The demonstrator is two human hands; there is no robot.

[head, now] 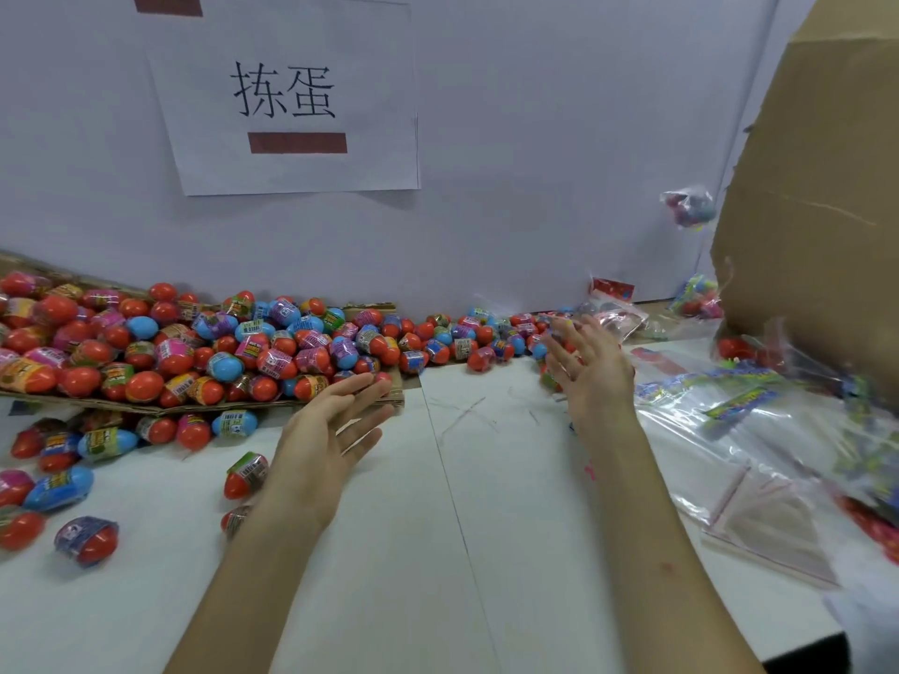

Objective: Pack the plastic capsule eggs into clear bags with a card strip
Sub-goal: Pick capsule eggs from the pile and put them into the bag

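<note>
**Both hands empty; eggs and bags within reach**

Your left hand [331, 430] hovers palm-up just in front of the cardboard sheet [292, 407], fingers straight and spread, holding nothing. Your right hand [588, 367] is raised near the far end of the egg row, fingers likewise extended and empty.

The capsule eggs [194, 347] lie heaped on that sheet and strung along the foot of the wall. More sit loose on the white table [438, 552], including one stray egg [245, 474] just beside your left wrist. The clear bags [768, 522] lie flat in a stack on your right, with the printed card strips [739, 396] beyond them, near the big carton [817, 235]. A filled bag [688, 209] shows against the wall beside the carton; whether it hangs there or is in the air cannot be told.

Handling assessment: the eggs look like light, hard, hollow plastic with glossy shrink-wrap bands. Expect them to be slippery and to roll on the smooth tabletop. Take each across its middle, on the wrapped band, thumb opposite fingers, or scoop several in a cupped palm. Avoid squeezing at the seam, where the halves could likely pop apart. The bags are thin, limp film; pinch one at its open mouth and part the lips before loading. The card strips appear thin and easily creased; lift them by the edges.
</note>
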